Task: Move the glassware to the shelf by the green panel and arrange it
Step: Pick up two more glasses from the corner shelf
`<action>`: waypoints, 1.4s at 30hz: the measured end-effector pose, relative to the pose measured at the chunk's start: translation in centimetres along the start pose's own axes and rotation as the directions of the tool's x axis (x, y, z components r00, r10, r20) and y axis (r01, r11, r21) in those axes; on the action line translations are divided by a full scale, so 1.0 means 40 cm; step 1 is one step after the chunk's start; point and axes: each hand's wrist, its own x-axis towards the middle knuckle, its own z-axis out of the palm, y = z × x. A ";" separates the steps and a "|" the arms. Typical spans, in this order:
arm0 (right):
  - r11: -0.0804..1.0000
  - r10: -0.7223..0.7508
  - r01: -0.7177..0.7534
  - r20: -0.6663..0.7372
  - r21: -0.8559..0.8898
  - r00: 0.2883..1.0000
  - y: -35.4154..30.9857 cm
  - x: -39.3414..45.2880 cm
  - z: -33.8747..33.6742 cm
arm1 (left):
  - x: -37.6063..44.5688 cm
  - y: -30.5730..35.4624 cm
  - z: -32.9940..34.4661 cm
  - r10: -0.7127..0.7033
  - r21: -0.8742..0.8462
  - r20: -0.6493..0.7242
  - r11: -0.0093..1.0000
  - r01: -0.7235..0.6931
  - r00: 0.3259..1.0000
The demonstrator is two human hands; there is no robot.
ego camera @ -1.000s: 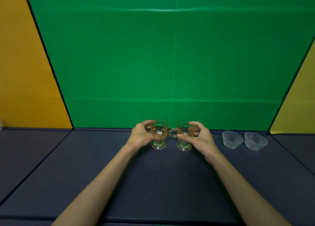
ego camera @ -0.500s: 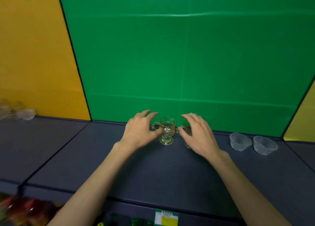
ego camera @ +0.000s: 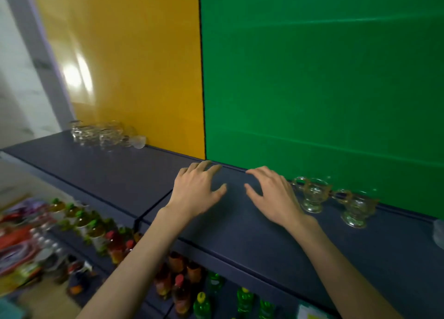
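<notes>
Fingers (ego camera: 211,168) spread (both hands empty) over bare shelf (ego camera: 240,222) beside mugs (ego camera: 312,195).

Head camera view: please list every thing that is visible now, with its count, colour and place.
footed glass cups: two, clear with amber tint, on shelf before green panel, right of the hands.
glassware cluster: count unclear, clear, far left by yellow panel.
green panel: one, right.
yellow panel: one, left.
shelf: dark blue.
bottles: many, mixed colours, lower shelf.
left hand: empty, open.
right hand: empty, open.
</notes>
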 end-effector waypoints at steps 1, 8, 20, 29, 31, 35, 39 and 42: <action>1.000 -0.011 0.011 0.015 0.007 1.000 -0.033 0.016 0.020 | -0.012 -0.040 -0.004 -0.016 0.004 0.003 1.000 0.016 1.000; 0.997 -0.067 0.063 0.088 0.052 0.994 -0.293 0.119 0.181 | -0.091 -0.358 -0.035 -0.109 0.035 0.017 0.994 0.108 0.994; 1.000 -0.025 0.024 0.109 0.012 0.994 -0.763 0.312 0.449 | -0.190 -0.914 -0.067 -0.146 0.070 0.029 0.987 0.144 0.989; 1.000 0.001 0.003 0.125 -0.029 0.992 -0.966 0.482 0.609 | -0.165 -1.224 -0.050 -0.168 0.037 0.021 0.985 0.167 0.986; 0.999 0.001 0.004 0.123 -0.045 0.992 -0.993 0.526 0.647 | -0.141 -1.280 -0.032 -0.159 0.047 0.023 0.986 0.158 0.987; 0.998 0.019 -0.013 0.112 -0.059 0.994 -1.038 0.627 0.730 | -0.066 -1.402 0.001 -0.152 0.056 0.016 0.987 0.150 0.988; 0.997 0.074 -0.074 0.104 -0.013 0.992 -1.057 0.743 0.808 | 0.034 -1.519 0.035 -0.138 0.056 0.055 0.989 0.135 0.989; 0.992 0.125 -0.127 0.095 0.009 0.988 -1.068 0.830 0.854 | 0.112 -1.604 0.057 -0.103 0.063 0.098 0.993 0.097 0.990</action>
